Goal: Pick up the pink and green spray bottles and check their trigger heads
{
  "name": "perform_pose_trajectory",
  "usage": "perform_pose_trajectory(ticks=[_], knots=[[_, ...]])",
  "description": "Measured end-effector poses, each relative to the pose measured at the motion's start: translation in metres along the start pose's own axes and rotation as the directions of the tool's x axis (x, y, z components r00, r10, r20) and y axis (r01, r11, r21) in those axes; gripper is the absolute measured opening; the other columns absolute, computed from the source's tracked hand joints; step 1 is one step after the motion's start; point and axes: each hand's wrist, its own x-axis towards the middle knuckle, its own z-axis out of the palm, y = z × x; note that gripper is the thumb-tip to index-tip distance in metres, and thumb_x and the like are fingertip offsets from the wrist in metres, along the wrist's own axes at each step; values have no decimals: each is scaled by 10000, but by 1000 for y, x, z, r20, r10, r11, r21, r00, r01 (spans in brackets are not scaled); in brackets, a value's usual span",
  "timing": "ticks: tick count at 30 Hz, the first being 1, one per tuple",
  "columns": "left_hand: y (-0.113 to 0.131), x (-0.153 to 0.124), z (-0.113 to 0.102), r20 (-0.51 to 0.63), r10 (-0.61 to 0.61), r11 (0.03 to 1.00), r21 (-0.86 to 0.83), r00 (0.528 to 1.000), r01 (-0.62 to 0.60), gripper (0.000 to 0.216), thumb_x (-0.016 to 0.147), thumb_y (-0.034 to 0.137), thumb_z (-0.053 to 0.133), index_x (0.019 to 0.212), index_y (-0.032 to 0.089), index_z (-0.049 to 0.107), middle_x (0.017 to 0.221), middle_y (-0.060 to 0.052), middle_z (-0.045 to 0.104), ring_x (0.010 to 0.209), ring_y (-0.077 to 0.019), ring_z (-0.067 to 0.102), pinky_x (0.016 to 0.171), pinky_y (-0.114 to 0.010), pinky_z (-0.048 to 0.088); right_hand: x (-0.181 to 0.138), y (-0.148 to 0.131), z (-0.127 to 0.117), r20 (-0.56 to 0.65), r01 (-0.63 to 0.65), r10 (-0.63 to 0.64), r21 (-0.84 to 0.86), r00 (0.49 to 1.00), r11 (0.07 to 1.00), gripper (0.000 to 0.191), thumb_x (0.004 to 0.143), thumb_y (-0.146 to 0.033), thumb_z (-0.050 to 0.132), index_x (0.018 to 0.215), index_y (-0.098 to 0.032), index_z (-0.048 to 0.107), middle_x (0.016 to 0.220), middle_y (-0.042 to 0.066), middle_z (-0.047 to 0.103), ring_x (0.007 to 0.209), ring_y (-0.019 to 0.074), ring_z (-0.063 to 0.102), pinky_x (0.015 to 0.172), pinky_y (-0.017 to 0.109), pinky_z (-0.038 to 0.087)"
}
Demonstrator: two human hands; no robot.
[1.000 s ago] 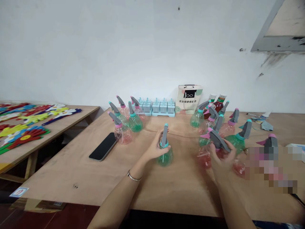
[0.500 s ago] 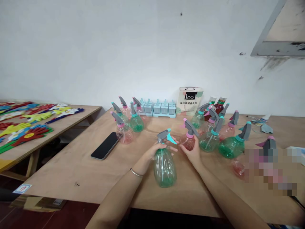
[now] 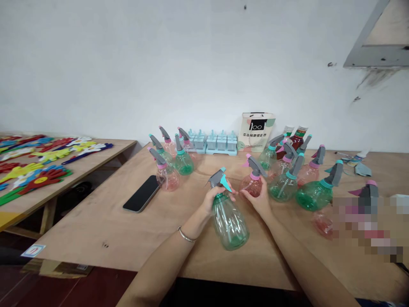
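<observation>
Left hand (image 3: 213, 198): fingers wrapped round the neck of a green spray bottle (image 3: 229, 219), which hung tilted, its base toward the person's right. Right hand (image 3: 260, 198): thumb and fingers clamped on a pink spray bottle (image 3: 249, 186), just beyond the green one and roughly upright. To the right, near that hand, stood more green and pink spray bottles (image 3: 283, 187). Left of the hands, a phone (image 3: 142, 195) lay on the wooden table (image 3: 134, 241), next to another bottle cluster (image 3: 183, 163). Farther back: blue popsicle molds (image 3: 222, 144), paper bag (image 3: 255, 134), sauce bottles (image 3: 298, 138).
</observation>
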Motion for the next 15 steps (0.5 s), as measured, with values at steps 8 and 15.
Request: perform_pose_trajectory(ticks=[8, 15], knots=[[-2, -1, -1, 28, -26, 996, 82, 999, 24, 289, 632, 333, 694, 848, 155, 621, 769, -57, 738, 540, -165, 647, 711, -369, 543, 0, 0, -2, 24, -26, 25, 33, 999, 999, 846, 651, -535, 785, 1333, -184, 427, 1335, 170, 536, 1256, 324, 529, 1093, 516, 397], [2, -1, 1, 121, -37, 993, 114, 992, 23, 374, 653, 292, 692, 994, 141, 666, 1006, -96, 754, 569, -151, 675, 823, -378, 529, -1, 1, -2, 59, -58, 53, 74, 997, 996, 873, 655, -547, 783, 1357, -194, 404, 1349, 168, 527, 1258, 318, 532, 1090, 521, 401]])
